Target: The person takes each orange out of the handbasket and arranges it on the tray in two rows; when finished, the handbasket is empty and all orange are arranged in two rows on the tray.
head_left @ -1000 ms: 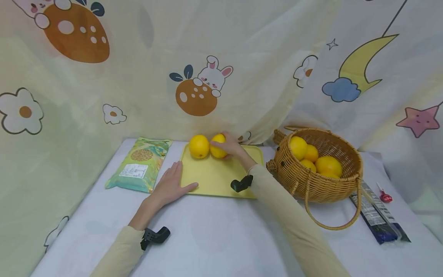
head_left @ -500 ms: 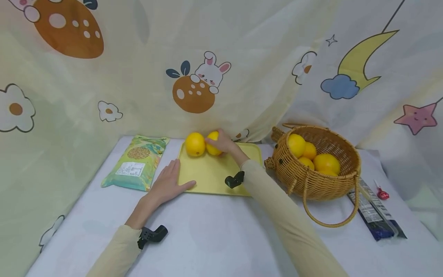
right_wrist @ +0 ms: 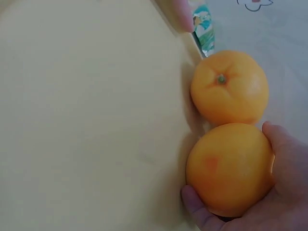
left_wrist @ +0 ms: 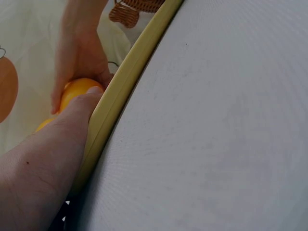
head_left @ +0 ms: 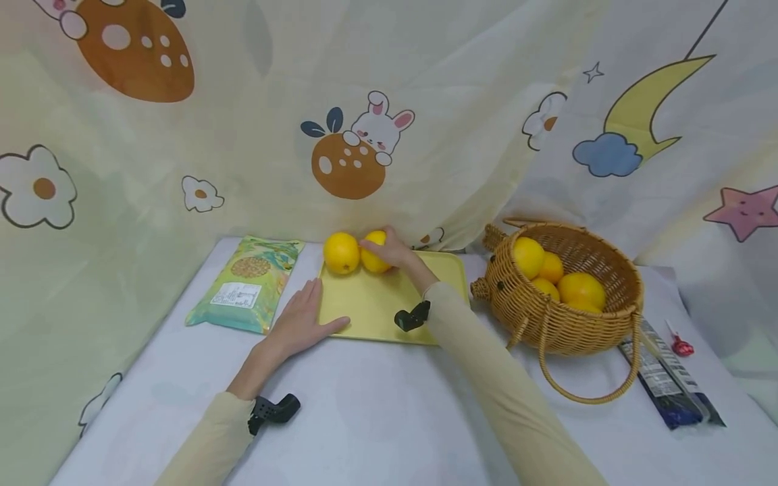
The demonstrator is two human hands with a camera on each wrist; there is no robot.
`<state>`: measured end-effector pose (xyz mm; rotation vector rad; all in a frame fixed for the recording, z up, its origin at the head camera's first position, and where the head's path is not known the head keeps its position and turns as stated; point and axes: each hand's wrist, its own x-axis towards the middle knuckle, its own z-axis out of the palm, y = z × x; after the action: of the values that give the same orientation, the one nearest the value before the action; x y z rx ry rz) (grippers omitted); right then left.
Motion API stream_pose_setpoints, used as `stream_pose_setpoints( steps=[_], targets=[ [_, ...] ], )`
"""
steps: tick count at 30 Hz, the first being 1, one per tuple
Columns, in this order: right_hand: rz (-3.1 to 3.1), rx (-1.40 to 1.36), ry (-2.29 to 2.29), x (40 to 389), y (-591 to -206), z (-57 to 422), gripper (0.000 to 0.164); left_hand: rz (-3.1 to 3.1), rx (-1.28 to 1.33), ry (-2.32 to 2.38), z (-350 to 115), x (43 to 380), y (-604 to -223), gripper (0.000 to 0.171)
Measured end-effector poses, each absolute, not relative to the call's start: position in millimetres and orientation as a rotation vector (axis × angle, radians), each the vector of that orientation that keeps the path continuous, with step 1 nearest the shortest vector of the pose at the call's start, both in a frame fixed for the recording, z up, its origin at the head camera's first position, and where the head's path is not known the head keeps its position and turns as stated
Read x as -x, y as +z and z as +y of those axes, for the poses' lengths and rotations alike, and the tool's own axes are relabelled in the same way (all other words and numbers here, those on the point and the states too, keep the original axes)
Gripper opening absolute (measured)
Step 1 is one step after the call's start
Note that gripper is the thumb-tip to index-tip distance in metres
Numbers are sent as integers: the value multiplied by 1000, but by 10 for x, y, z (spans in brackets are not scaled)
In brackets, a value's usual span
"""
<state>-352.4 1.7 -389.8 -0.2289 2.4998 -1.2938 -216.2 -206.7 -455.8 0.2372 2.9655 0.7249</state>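
My right hand (head_left: 395,251) is curled round one orange (right_wrist: 228,166), just before 12 o'clock on the yellow tray (head_left: 365,310). Second orange (right_wrist: 231,94) touches it at 9 o'clock. My left hand (head_left: 299,322) lies fingers straight, thumb over the tray's rim, at 8 o'clock. Tabletop (head_left: 389,418): wicker basket (head_left: 535,322) of fruit (head_left: 582,290), 3 o'clock; green bag (head_left: 240,293), 9 o'clock.

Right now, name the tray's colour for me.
The tray is pale yellow, rim included; it shows best in the head view.

Head view high, forward-down; wrist views close; tray (head_left: 371,312) in all
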Motion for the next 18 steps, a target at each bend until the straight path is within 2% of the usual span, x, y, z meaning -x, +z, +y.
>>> stream_pose_setpoints(
  steps=[18],
  targets=[
    [2416, 155, -1376, 3508, -3908, 12, 74, 2963, -228, 711, -2057, 2159, -4552, 119]
  ],
)
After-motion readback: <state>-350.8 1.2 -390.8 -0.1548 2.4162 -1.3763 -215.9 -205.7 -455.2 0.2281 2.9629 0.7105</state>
